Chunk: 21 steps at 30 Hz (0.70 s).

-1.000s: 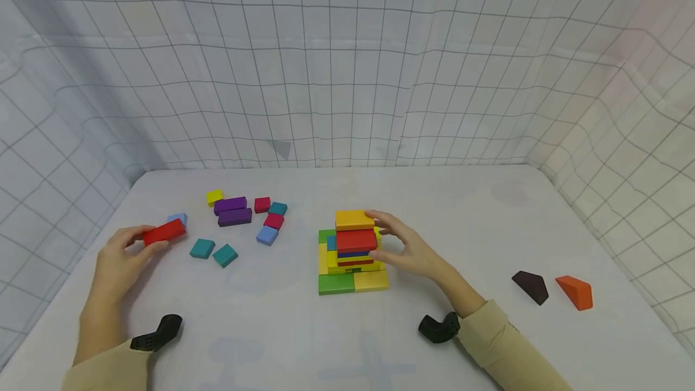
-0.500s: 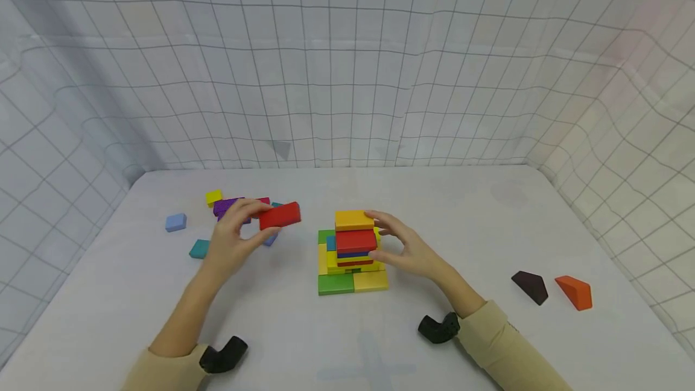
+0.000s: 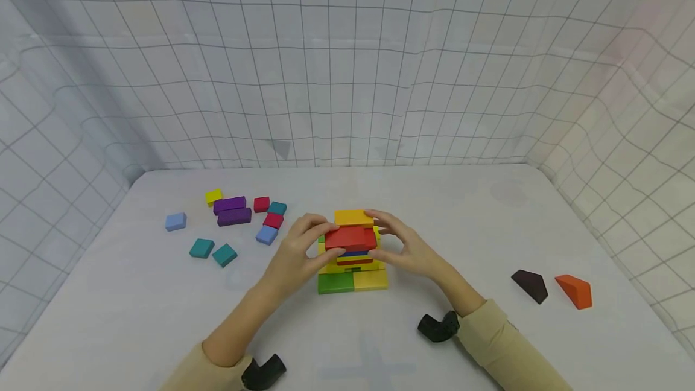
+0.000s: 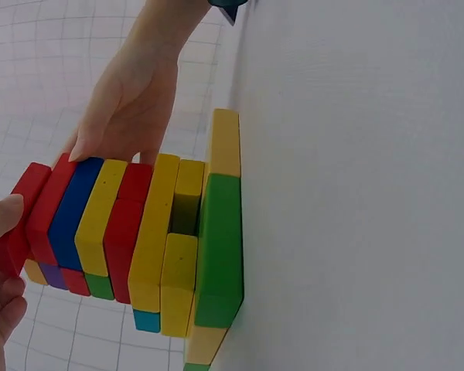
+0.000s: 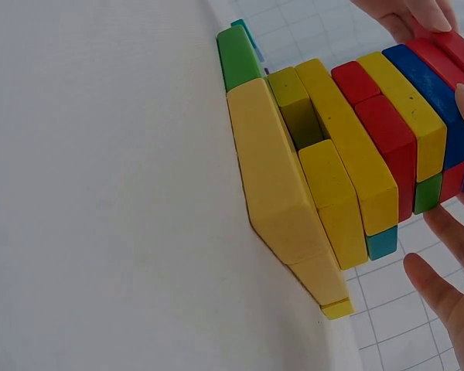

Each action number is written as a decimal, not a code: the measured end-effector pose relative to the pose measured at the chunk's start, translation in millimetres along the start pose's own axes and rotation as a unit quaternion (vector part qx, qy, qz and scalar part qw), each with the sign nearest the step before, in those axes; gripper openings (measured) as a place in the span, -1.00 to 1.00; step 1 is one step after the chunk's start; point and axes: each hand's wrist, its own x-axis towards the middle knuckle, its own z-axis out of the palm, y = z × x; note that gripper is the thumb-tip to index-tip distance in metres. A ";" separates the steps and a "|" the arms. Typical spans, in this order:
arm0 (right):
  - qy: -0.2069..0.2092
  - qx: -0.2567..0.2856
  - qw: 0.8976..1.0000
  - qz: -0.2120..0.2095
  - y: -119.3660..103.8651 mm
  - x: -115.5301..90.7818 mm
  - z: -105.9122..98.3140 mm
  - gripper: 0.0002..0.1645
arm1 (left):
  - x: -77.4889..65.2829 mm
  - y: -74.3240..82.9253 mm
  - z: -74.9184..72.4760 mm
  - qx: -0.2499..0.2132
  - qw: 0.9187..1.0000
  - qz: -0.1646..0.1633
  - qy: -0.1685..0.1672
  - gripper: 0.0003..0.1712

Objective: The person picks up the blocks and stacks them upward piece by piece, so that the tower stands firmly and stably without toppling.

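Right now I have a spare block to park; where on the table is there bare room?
Bare table lies between the stack and the dark wedge, and behind the stack. The near strip between the forearms is free too. It is crowded far left, around the purple blocks and teal blocks.

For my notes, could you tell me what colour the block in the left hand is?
Red block, clearest in the head view.
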 end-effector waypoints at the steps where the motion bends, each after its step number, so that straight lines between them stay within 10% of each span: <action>1: -0.001 0.000 1.000 -0.001 -0.1 0.2 -0.1 -0.19 | 0.2 1.0 1.8 0.005 1.000 0.003 0.003 -0.54; 21: 0.000 0.002 1.000 0.012 -35.8 3.4 -3.4 -0.24 | 4.3 0.9 18.3 0.020 0.999 0.036 0.033 -0.56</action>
